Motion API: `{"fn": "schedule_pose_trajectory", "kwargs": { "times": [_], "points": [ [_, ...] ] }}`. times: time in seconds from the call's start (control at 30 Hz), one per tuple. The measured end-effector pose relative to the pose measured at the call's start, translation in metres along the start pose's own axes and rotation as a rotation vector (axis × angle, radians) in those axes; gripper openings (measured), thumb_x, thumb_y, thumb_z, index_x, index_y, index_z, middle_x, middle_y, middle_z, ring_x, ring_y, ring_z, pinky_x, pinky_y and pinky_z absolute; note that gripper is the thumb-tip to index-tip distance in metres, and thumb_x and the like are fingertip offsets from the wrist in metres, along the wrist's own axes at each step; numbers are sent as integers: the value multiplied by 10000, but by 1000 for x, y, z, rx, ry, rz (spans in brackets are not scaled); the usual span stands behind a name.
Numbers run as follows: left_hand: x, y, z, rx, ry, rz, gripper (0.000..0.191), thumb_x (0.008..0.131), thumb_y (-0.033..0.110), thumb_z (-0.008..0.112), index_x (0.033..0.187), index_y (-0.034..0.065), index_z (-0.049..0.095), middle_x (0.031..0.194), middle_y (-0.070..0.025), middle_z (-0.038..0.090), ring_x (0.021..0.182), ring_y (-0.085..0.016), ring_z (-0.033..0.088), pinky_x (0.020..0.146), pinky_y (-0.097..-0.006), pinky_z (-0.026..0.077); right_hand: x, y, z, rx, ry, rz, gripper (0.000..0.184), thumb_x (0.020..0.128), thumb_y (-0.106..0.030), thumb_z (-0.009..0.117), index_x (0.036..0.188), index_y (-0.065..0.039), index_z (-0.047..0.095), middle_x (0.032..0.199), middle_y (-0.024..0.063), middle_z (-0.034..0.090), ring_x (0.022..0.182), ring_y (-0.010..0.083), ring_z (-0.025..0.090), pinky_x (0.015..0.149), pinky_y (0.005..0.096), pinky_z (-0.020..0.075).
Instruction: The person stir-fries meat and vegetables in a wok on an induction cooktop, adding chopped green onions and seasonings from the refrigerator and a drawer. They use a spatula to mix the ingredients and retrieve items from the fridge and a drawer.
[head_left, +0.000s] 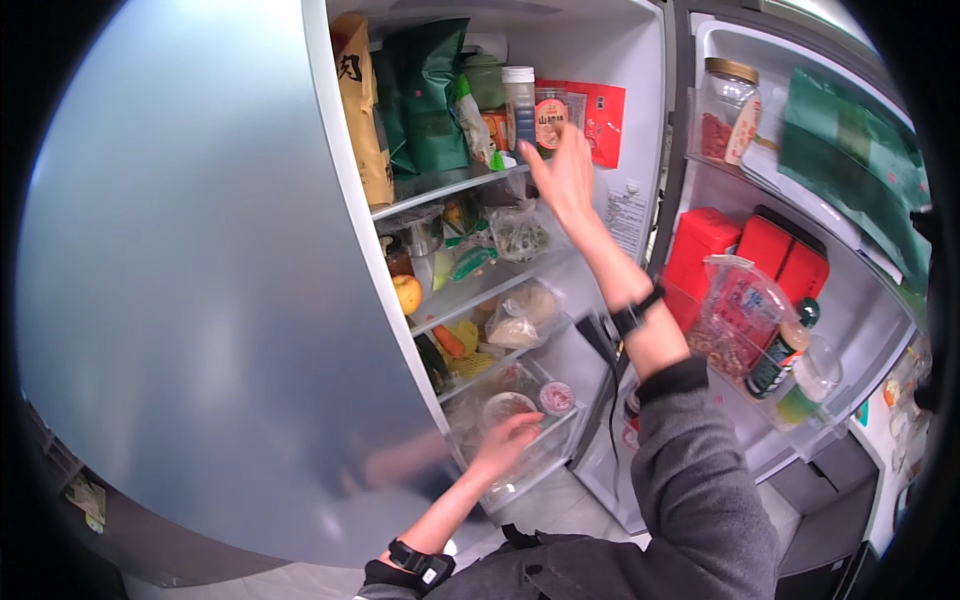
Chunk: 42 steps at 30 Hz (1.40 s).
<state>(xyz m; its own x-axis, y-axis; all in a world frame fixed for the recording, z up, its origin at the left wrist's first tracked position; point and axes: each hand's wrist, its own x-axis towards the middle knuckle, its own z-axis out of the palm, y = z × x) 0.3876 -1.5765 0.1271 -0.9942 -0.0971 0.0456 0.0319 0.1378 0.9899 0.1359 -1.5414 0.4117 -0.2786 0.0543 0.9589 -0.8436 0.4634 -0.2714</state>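
My right hand (564, 169) is raised at the front of the top fridge shelf (450, 189), thumb and fingers apart. Just behind its fingers stands a jar with a pink label (550, 120), partly covered by the hand; contact cannot be made out. Left of that jar is a white-capped bottle (519, 105), and to the right a red packet (606, 124) leans on the wall. Low down, my left hand (506, 446) hovers empty by the front edge of the bottom drawer. A round bowl (506, 407) and a small tub with pink contents (556, 397) sit near it.
The closed steel door (187, 262) fills the left. On the right, the open door (694, 180) carries a gold-lidded jar (729, 112), red boxes (705, 240) and bottles. Green bags (435, 97), a bagged food item (521, 232) and a carrot (448, 339) occupy shelves. A cable (616, 420) hangs from my right wrist.
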Motion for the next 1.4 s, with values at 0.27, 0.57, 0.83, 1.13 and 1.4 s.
{"fn": "schedule_pose_trajectory", "kwargs": {
  "times": [0.27, 0.57, 0.83, 1.13, 1.4],
  "points": [
    [16, -24, -37, -106, -116, -78, 335, 919, 123, 565, 1252, 89, 561, 1092, -47, 612, 993, -120, 560, 884, -266, 453, 47, 17, 89, -195, -163, 313, 555, 756, -438, 670, 1072, 6, 565, 970, 269, 633, 903, 442, 609, 764, 509, 489],
    [18, -25, -5, -393, 173, 17, 371, 940, 196, 549, 1279, 48, 518, 1104, -72, 620, 989, -135, 585, 926, -284, 439, -120, 5, -130, 577, -425, 205, 601, 819, -289, 694, 1303, -22, 458, 1162, 106, 599, 1080, 181, 544, 916, 346, 420],
    [10, 39, 223, -374, -678, 445, 1066, 716, 751, 553, 1421, -8, 298, 1382, -179, 442, 1273, -255, 432, 1061, -384, 314, -343, 4, -472, 1111, -460, 1415, 567, 902, -222, 596, 1370, 10, 377, 1225, 78, 560, 1095, 108, 526, 935, 262, 428],
    [-122, 142, 606, -523, -1426, 541, 925, 791, 700, 518, 1296, -72, 458, 864, -140, 679, 872, -238, 643, 917, -404, 455, -399, -31, -817, 631, -72, 1421, 497, 890, -359, 630, 1216, 0, 517, 1044, 32, 629, 891, 59, 579, 770, 226, 490],
    [-217, 195, 812, -61, -2160, 238, 542, 806, 35, 387, 1343, -11, 449, 1232, -180, 577, 1222, -211, 492, 1037, -351, 352, -381, -59, -979, 180, -60, 1411, 475, 825, -358, 708, 1068, 22, 558, 934, 48, 633, 827, 92, 576, 727, 257, 474]
  ]
}}
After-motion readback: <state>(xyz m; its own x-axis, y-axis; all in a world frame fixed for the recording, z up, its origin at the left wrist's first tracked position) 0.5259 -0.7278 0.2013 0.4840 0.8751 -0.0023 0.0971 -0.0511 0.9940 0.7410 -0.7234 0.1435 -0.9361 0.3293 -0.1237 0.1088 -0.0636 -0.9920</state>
